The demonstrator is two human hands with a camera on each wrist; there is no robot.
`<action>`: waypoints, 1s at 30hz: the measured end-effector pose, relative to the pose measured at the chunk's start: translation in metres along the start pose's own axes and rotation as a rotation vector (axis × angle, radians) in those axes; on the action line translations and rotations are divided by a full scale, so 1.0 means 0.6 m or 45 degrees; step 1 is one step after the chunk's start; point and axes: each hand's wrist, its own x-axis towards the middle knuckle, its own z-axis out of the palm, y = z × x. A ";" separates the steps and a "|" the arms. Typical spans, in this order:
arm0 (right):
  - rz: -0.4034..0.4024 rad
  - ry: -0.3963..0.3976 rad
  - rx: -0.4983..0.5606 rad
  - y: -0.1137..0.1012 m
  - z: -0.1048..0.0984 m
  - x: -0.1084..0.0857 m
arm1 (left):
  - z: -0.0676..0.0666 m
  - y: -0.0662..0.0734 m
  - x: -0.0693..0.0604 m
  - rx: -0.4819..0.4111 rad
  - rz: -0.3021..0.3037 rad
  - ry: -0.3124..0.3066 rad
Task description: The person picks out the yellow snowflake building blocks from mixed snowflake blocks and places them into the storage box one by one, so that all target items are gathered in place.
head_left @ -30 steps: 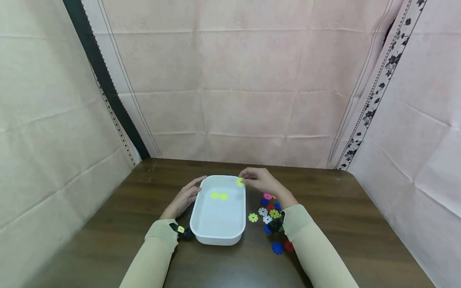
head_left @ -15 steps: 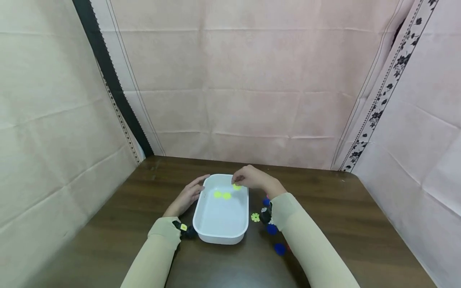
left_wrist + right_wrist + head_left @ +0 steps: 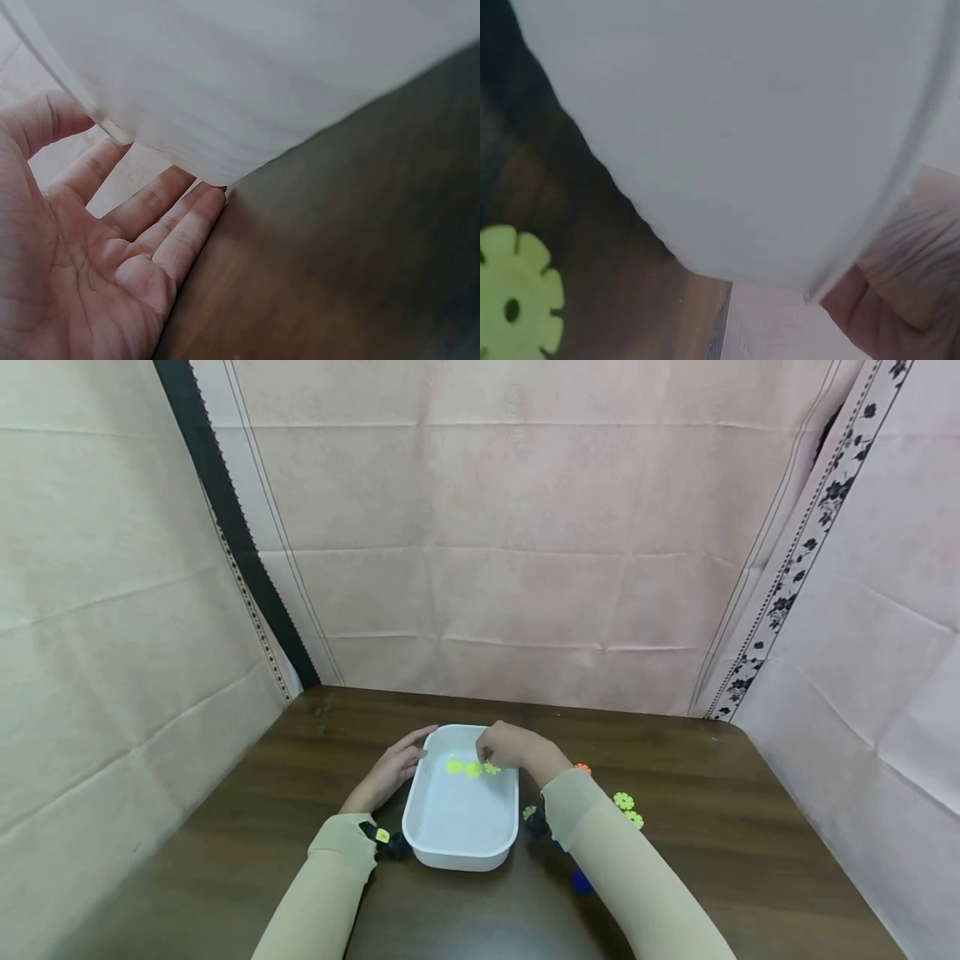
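A white rectangular plastic tray [image 3: 459, 827] stands on the brown table. My left hand [image 3: 386, 775] touches its left side with extended fingers; in the left wrist view, the thumb is at the rim and the fingertips meet the wall. Over the far right part of the tray is my right hand [image 3: 517, 749], fingers curled, pinching a yellow-green notched disc [image 3: 492, 767] low near the floor. Two similar yellow-green discs, a left one [image 3: 453, 767] and a right one [image 3: 473, 770], lie in a row beside it. The tray wall hides the fingertips in the right wrist view.
Right of the tray lie loose notched discs, partly hidden by my right forearm: yellow-green [image 3: 623, 801], orange [image 3: 583, 769] and blue [image 3: 581, 882]. One yellow-green disc [image 3: 514, 296] lies close to the tray's wall. Cloth [image 3: 480, 568] hangs behind the table.
My right hand has carried the yellow-green disc from the tray's far right rim inward and down, beside the other two. The left hand stays at the tray's left side.
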 end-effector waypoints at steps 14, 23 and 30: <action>-0.067 0.064 0.119 0.010 -0.004 0.000 | 0.000 0.010 0.003 0.022 0.008 -0.004; -0.150 0.129 0.220 0.017 -0.003 0.003 | 0.001 0.013 0.006 0.033 0.024 0.018; -0.135 0.129 0.238 0.018 0.012 0.001 | 0.002 0.003 0.000 0.023 -0.016 -0.003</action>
